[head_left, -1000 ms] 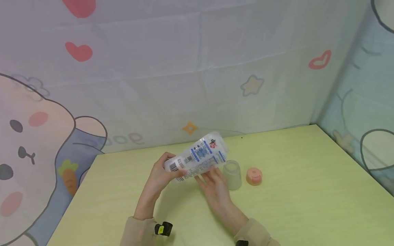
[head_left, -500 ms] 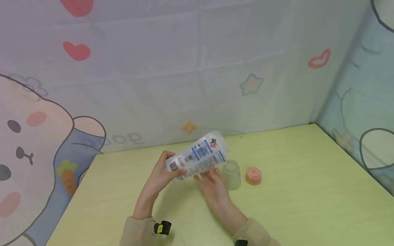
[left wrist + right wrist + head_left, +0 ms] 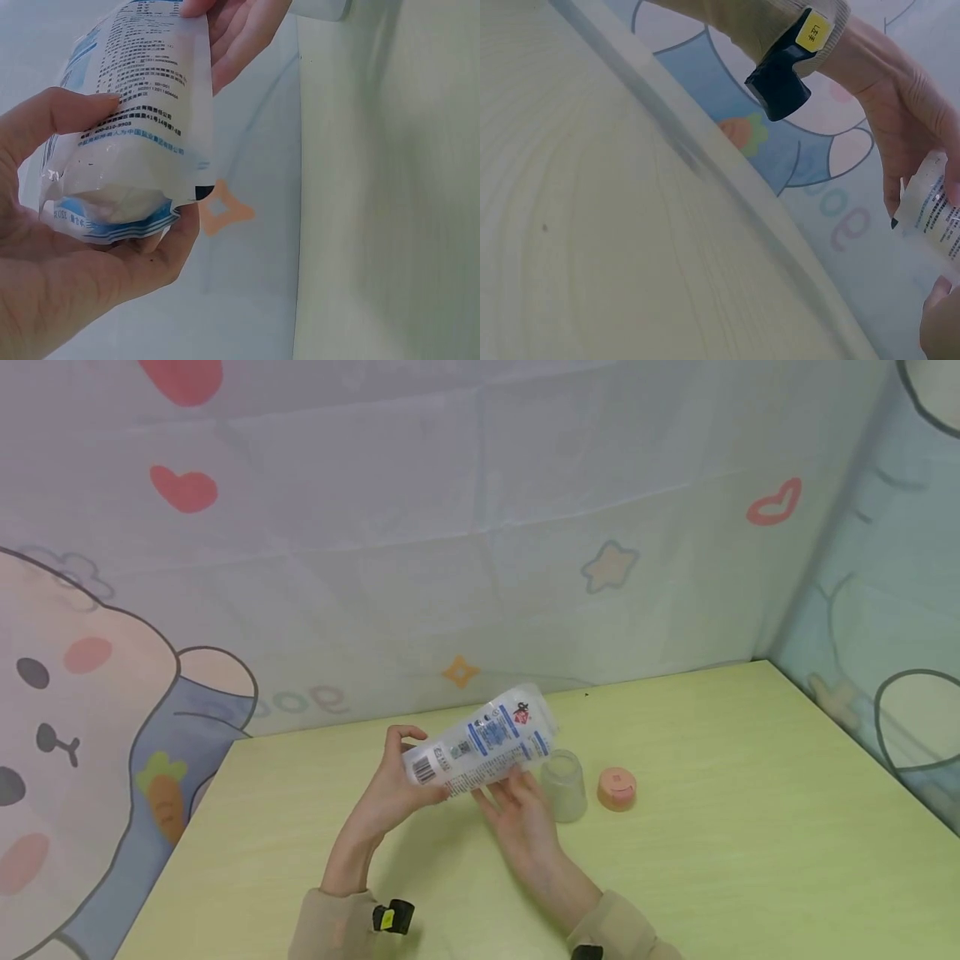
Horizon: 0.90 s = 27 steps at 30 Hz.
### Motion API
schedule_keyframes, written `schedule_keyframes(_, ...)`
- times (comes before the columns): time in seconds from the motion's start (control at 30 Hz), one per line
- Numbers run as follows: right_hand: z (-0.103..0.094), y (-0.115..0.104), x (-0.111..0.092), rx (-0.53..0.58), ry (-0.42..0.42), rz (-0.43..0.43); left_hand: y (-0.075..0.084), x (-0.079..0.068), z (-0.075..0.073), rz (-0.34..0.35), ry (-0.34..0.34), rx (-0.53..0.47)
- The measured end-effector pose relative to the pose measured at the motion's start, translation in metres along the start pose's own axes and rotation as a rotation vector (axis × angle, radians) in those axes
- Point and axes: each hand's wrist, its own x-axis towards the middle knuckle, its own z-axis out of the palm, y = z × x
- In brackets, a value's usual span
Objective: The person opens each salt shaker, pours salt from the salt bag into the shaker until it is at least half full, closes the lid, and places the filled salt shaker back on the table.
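A white bag of salt (image 3: 487, 743) with blue print and a barcode is held tilted above the table, its upper end to the right. My left hand (image 3: 393, 785) grips the lower end. The thumb lies across the printed face and the fingers are behind, as the left wrist view shows. At the lower edge nearer the upper end, my right hand (image 3: 525, 827) pinches the bag, one fingertip on the front and other fingers behind it. In the right wrist view only part of the bag (image 3: 939, 214) appears at the right edge.
Just right of the right hand stands a clear glass jar (image 3: 566, 789) without a lid, partly behind the hand. A round orange-pink lid (image 3: 617, 789) rests beside it on the yellow-green table (image 3: 735, 860). A printed cloth (image 3: 375, 568) hangs behind the table.
The left thumb has slid a little toward the bag's lower edge, and its fingers have shifted slightly at the end. The bag, right hand, jar and lid stay nearly in place.
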Motion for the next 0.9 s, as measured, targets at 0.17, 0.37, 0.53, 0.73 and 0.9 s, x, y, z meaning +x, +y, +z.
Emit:
schedule_keyframes(0.17, -0.0004, 0.0003, -0.0007, 0.006, -0.005, -0.004, 0.0001, -0.0003, -0.0018, -0.008, -0.034, 0.015)
schedule_keyframes(0.37, 0.0005, -0.0003, -0.0016, 0.011, 0.000, 0.006, 0.0015, -0.0007, -0.0023, 0.020, -0.065, 0.027)
schedule_keyframes(0.53, 0.0014, -0.0012, -0.0017, 0.015, 0.004, 0.013, 0.0016, -0.0004, -0.0030, 0.040, -0.092, 0.048)
schedule_keyframes(0.73, 0.0023, -0.0016, -0.0018, 0.031, 0.004, 0.016, 0.0051, -0.0004, -0.0042, 0.044, -0.107, 0.068)
schedule_keyframes(0.9, 0.0027, -0.0010, -0.0022, 0.057, -0.017, 0.018, 0.0078, -0.0004, -0.0058, 0.034, -0.079, 0.096)
